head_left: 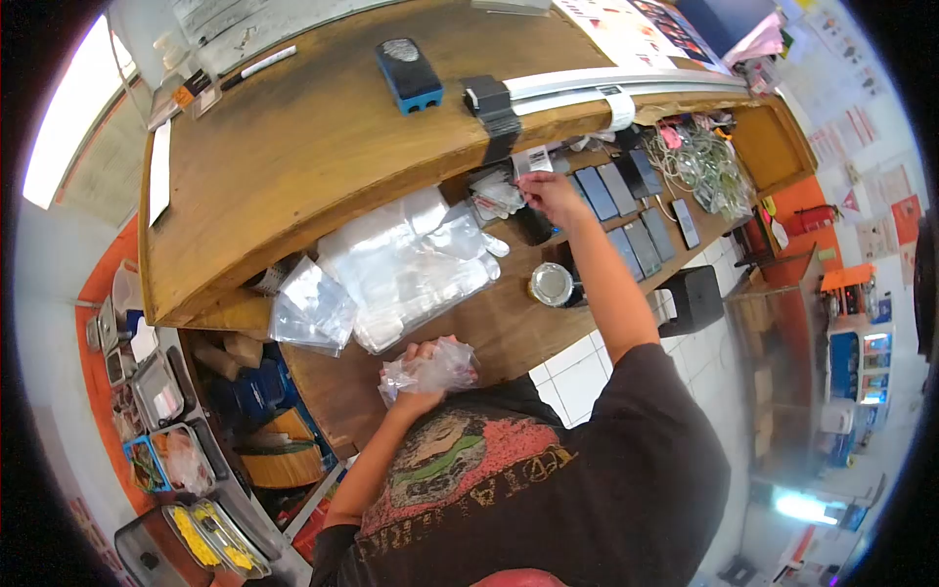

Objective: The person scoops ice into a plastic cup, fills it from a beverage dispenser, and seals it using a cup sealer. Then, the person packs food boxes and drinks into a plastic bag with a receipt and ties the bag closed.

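Note:
My left hand (430,364) is closed around a crumpled clear plastic bag (456,362) at the front edge of the wooden shelf. My right hand (550,194) reaches in under the upper counter, its fingers pinched together beside a small heap of clear packets (497,193). Whatever sits between those fingertips is too small to make out. Between my arms lies a broad stack of clear plastic bags (416,269), with smaller clear bags (313,305) at its left. A round tin with a silvery top (553,285) stands near my right forearm.
Several phones (626,191) lie in rows right of my forearm, before a tangle of cables (704,166). On the wooden counter (293,127) above are a blue-black device (408,74), a marker (267,62) and a taped metal rail (626,83). A black bin (692,300) stands on the floor.

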The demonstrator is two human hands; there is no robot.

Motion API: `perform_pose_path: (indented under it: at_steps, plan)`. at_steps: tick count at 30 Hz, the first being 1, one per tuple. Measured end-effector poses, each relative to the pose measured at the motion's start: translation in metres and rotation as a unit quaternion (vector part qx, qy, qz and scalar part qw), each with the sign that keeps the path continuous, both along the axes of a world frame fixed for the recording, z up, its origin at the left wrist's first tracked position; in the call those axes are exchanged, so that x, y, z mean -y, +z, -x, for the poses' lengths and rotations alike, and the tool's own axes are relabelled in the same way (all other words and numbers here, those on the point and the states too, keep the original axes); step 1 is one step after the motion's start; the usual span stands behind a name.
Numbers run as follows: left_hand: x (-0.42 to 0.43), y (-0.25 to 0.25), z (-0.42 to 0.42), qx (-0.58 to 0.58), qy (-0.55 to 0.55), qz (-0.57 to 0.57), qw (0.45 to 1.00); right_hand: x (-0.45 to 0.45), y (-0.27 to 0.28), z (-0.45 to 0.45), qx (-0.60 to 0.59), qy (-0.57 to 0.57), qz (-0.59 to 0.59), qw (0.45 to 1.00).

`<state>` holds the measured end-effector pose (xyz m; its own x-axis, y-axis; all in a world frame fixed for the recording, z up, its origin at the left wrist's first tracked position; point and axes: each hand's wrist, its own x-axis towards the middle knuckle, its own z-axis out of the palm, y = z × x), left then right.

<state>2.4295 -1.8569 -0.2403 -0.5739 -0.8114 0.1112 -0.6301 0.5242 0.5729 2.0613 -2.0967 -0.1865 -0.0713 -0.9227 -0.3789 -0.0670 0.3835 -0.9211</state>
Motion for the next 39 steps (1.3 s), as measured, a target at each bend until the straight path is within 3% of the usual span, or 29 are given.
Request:
perform_pose_path:
  at_steps: [2, 5, 9, 13, 15, 17, 20, 22, 23, 24, 25, 27, 29, 30, 31, 32, 33, 34, 35, 36, 37, 38, 39]
  plan:
    - [-0.003, 0.006, 0.004, -0.035, 0.013, 0.008, 0.999, -0.036, 0.012, -0.002, 0.238, -0.035, 0.029, 0.970]
    - [-0.001, 0.037, 0.016, 0.031, -0.032, 0.051, 0.998, -0.086, 0.035, -0.010, 0.282, -0.066, 0.051, 0.956]
    - [-0.003, 0.032, 0.030, 0.019, -0.055, 0.099, 0.993, -0.136, 0.048, -0.009, 0.327, -0.063, 0.076, 0.940]
    - [-0.007, 0.020, 0.041, 0.035, -0.080, 0.081, 0.993, -0.179, 0.040, -0.027, 0.241, -0.048, 0.088, 0.965]
    - [-0.011, 0.014, 0.047, 0.023, -0.078, 0.095, 0.992, -0.199, 0.029, -0.048, 0.204, -0.029, 0.034, 0.978]
    - [-0.011, 0.022, 0.054, 0.036, -0.016, -0.077, 0.996, -0.207, -0.024, -0.078, 0.176, -0.002, 0.052, 0.983]
    - [-0.011, 0.034, 0.070, 0.023, -0.012, 0.022, 0.999, -0.220, -0.085, -0.118, 0.129, 0.008, 0.059, 0.990]
    - [-0.007, 0.042, 0.081, 0.045, -0.031, 0.009, 0.998, -0.225, -0.105, -0.129, -0.010, 0.077, 0.033, 0.996]
    - [-0.005, 0.044, 0.088, 0.065, -0.041, -0.007, 0.997, -0.226, -0.102, -0.127, -0.008, 0.070, 0.035, 0.997]
    - [-0.004, 0.043, 0.091, 0.067, -0.046, -0.005, 0.997, -0.227, -0.100, -0.124, -0.065, 0.069, 0.115, 0.989]
    - [-0.005, 0.041, 0.091, 0.015, 0.012, -0.096, 0.995, -0.227, -0.092, -0.118, -0.121, 0.068, 0.192, 0.972]
    - [-0.010, 0.040, 0.095, -0.028, 0.069, -0.188, 0.979, -0.227, -0.075, -0.106, -0.103, 0.097, 0.199, 0.970]
    - [-0.013, 0.043, 0.104, -0.172, 0.190, -0.316, 0.914, -0.224, -0.076, -0.107, -0.055, 0.097, 0.259, 0.960]
    - [-0.010, 0.034, 0.101, -0.167, 0.186, -0.314, 0.916, -0.226, -0.074, -0.108, -0.052, 0.091, 0.260, 0.960]
    - [-0.002, 0.020, 0.096, -0.077, 0.085, -0.100, 0.988, -0.227, -0.071, -0.110, -0.041, 0.108, 0.258, 0.959]
    - [0.009, 0.022, 0.104, 0.012, -0.025, 0.126, 0.992, -0.224, -0.065, -0.108, -0.034, 0.123, 0.257, 0.958]
    - [0.010, 0.023, 0.110, 0.008, -0.036, 0.135, 0.990, -0.222, -0.061, -0.102, -0.044, 0.157, 0.260, 0.952]
    - [0.000, 0.048, 0.125, -0.082, 0.083, -0.082, 0.990, -0.220, -0.057, -0.097, -0.053, 0.192, 0.262, 0.944]
    - [-0.009, 0.066, 0.133, -0.163, 0.197, -0.295, 0.921, -0.215, -0.063, -0.097, -0.056, 0.185, 0.269, 0.944]
    - [-0.011, 0.073, 0.138, -0.162, 0.191, -0.290, 0.924, -0.210, -0.075, -0.098, -0.056, 0.239, 0.283, 0.927]
    - [-0.012, 0.078, 0.142, -0.192, 0.246, -0.332, 0.890, -0.203, -0.080, -0.094, -0.057, 0.294, 0.296, 0.907]
    - [-0.010, 0.079, 0.142, -0.220, 0.299, -0.373, 0.850, -0.202, -0.064, -0.084, -0.061, 0.289, 0.302, 0.906]
    - [-0.007, 0.065, 0.132, -0.220, 0.294, -0.369, 0.854, -0.210, -0.049, -0.078, -0.067, 0.325, 0.287, 0.899]
